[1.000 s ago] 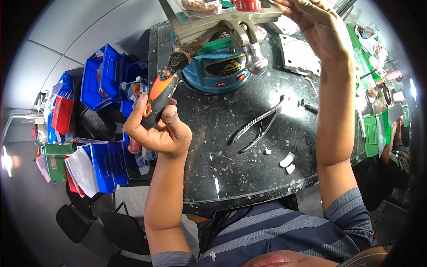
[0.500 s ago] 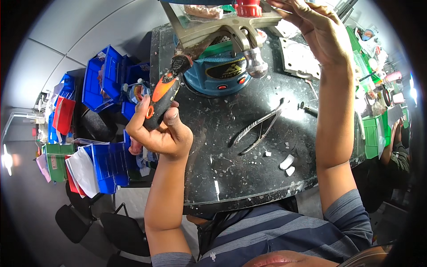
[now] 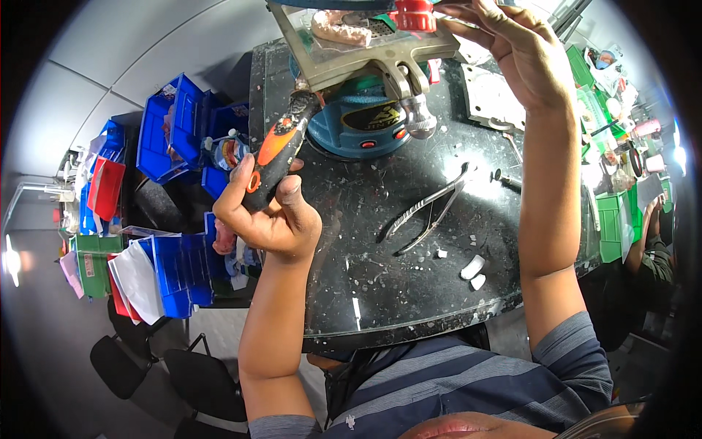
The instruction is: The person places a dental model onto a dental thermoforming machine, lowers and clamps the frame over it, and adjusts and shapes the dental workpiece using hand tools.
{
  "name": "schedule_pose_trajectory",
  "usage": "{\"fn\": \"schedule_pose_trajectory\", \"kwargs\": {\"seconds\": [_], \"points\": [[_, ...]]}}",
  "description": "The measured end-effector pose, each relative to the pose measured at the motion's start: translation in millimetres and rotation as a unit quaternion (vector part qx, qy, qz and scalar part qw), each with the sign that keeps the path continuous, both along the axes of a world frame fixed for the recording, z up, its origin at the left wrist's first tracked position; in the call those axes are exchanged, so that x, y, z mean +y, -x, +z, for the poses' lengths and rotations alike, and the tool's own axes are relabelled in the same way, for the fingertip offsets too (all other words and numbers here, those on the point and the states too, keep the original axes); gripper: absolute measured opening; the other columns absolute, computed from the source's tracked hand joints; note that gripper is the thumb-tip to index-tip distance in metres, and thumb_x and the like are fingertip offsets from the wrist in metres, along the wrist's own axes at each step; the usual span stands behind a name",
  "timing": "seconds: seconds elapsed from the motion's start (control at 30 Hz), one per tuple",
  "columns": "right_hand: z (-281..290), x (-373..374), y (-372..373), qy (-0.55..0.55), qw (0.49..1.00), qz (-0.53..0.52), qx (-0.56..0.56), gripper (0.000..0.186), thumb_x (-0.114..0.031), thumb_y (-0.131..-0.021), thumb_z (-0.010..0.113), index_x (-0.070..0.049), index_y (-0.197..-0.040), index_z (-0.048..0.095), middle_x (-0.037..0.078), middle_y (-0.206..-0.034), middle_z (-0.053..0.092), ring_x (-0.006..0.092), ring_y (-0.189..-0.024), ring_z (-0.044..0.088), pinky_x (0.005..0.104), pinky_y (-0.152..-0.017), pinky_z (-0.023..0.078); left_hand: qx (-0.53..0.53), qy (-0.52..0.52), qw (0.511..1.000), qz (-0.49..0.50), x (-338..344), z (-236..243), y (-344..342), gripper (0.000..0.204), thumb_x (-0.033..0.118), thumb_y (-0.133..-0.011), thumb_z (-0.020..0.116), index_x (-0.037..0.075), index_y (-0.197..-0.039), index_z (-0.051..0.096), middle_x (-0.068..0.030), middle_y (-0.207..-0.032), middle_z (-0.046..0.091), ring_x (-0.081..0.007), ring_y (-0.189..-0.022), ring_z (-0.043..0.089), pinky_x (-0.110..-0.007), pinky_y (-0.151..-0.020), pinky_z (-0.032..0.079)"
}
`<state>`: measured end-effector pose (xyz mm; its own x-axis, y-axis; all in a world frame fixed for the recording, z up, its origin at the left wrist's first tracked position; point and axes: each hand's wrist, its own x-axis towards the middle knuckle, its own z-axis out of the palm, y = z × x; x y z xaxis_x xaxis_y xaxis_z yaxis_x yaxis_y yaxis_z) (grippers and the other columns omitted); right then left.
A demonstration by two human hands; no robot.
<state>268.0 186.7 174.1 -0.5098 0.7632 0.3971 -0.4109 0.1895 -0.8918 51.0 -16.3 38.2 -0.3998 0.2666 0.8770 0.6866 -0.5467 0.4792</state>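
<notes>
My left hand [image 3: 274, 212] is closed round a black and orange handle [image 3: 276, 143]. The handle's far end meets the left side of a metal frame [image 3: 322, 72] on a blue machine [image 3: 349, 132]. Behind the frame's front bar, a clear sheet shows with a pinkish dental cast [image 3: 340, 29] by it. My right hand [image 3: 530, 62] is raised at the machine's upper right, fingers stretched toward a red knob [image 3: 415, 16] below a blue rim. Its fingertips are partly hidden by the knob. A round metal knob [image 3: 420, 121] hangs at the frame's front.
On the black worktop [image 3: 344, 293] lie pliers [image 3: 428, 208] and white fragments [image 3: 473, 267]. A metal plate [image 3: 491, 95] sits at the right. Blue bins [image 3: 167, 132] stand left, black chairs [image 3: 201, 384] below them. Another person's arm [image 3: 649, 227] shows far right.
My left hand and the handle have moved slightly up and right. The frame has shifted and tilted, so more of the dental cast shows. My right hand has barely moved.
</notes>
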Motion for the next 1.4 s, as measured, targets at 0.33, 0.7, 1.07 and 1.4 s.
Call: {"fn": "schedule_pose_trajectory", "kwargs": {"seconds": [0.33,0.7,1.07,1.4], "points": [[6.2,11.8,-8.8,0.017,0.998,-0.059,0.015,0.015,-0.007,-0.1,0.056,0.003,-0.109,0.062,0.019,-0.103,0.071,0.0258,-0.09,0.073,0.035,-0.083,0.062,-0.009,0.005,1.0,-0.001,-2.6,0.8,1.9,0.049,0.027,-0.099,0.065,-0.006,-0.124,0.038,-0.0218,-0.109,0.055,-0.0251,-0.075,0.069,-0.031,-0.068,0.061],[-0.8,20.5,-16.1,-0.05,0.94,-0.256,-0.221,0.028,-0.021,-0.099,0.065,0.006,-0.09,0.068,0.014,-0.079,0.072,0.0207,-0.067,0.071,0.0305,-0.062,0.059,-0.025,0.023,0.999,-0.013,-0.3,3.3,-3.9,0.05,0.024,-0.098,0.066,-0.005,-0.125,0.037,-0.0217,-0.114,0.054,-0.0266,-0.083,0.07,-0.032,-0.072,0.062],[-13.1,18.6,-2.0,-0.141,0.86,-0.31,-0.381,0.02,-0.017,-0.095,0.07,0.002,-0.089,0.073,0.009,-0.076,0.073,0.0123,-0.066,0.066,0.0299,-0.06,0.054,-0.072,0.031,0.995,-0.064,-2.8,6.5,-6.4,0.055,0.012,-0.092,0.072,-0.004,-0.13,0.036,-0.0203,-0.119,0.053,-0.0258,-0.094,0.069,-0.032,-0.08,0.062],[-6.5,13.9,-1.0,-0.082,0.874,-0.316,-0.36,0.022,-0.018,-0.097,0.067,0.002,-0.093,0.074,0.01,-0.081,0.076,0.014,-0.072,0.073,0.0299,-0.066,0.059,-0.126,0.061,0.99,-0.014,2.8,18.1,-8.9,0.047,0.009,-0.094,0.07,-0.006,-0.128,0.042,-0.0185,-0.124,0.051,-0.0261,-0.107,0.064,-0.036,-0.095,0.06]]}}
